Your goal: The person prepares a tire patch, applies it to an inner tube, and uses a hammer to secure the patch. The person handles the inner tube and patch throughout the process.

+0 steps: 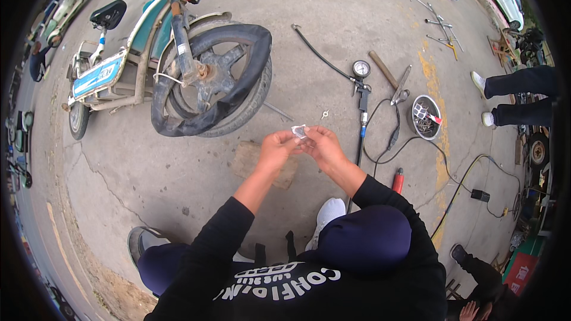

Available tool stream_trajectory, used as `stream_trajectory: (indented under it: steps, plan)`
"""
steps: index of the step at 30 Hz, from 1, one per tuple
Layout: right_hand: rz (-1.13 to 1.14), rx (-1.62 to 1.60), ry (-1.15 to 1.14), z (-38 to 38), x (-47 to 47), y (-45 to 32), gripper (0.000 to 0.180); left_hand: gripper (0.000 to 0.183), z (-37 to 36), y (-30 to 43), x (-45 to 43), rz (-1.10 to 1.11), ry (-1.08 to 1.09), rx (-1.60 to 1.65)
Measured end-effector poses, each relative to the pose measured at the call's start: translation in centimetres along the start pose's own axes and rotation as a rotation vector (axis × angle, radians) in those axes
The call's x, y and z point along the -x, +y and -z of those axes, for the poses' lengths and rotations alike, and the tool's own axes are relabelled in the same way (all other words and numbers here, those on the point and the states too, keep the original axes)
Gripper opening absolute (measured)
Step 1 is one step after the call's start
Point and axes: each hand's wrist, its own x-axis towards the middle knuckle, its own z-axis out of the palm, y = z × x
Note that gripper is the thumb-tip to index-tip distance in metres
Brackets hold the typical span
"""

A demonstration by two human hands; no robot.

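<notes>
Both my hands meet at the middle of the view, pinching a small patch-like piece with a whitish backing (pixel 299 132). My left hand (pixel 277 147) grips its left side and my right hand (pixel 322 143) its right side, fingertips nearly touching. Ahead and to the left, a black inner tube (pixel 256 38) hangs out around the front wheel (pixel 263 98) of an electric scooter (pixel 100 76). Below my hands lies a worn wooden board (pixel 250 165). A metal rod (pixel 279 110) lies by the tire, and a small pale scrap (pixel 325 114) lies beyond my right hand.
To the right lie a tire inflator with gauge (pixel 361 69), a hammer (pixel 383 69), a metal hand tool (pixel 402 84), cables and a red cylindrical object (pixel 398 181). A metal bowl (pixel 415 127) holds small parts. Wrenches (pixel 439 22) lie farther off; a standing person's legs (pixel 519 87) are at right.
</notes>
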Motion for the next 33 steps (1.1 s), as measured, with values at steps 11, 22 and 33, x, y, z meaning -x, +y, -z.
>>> stream_trajectory:
  steps: [11,22,33]
  plan:
    - [-0.098,-0.112,-0.09,1.0,-0.6,0.3,0.013,0.011,1.0,0.2,-0.3,0.021,-0.042,-0.044]
    - [0.004,-0.082,-0.119,0.5,-0.7,-0.1,0.01,0.014,1.5,0.8,-0.6,-0.008,-0.111,0.09]
    - [0.077,-0.001,-0.134,-0.2,0.1,-0.4,0.01,0.011,1.6,1.3,-0.3,0.008,-0.125,0.208]
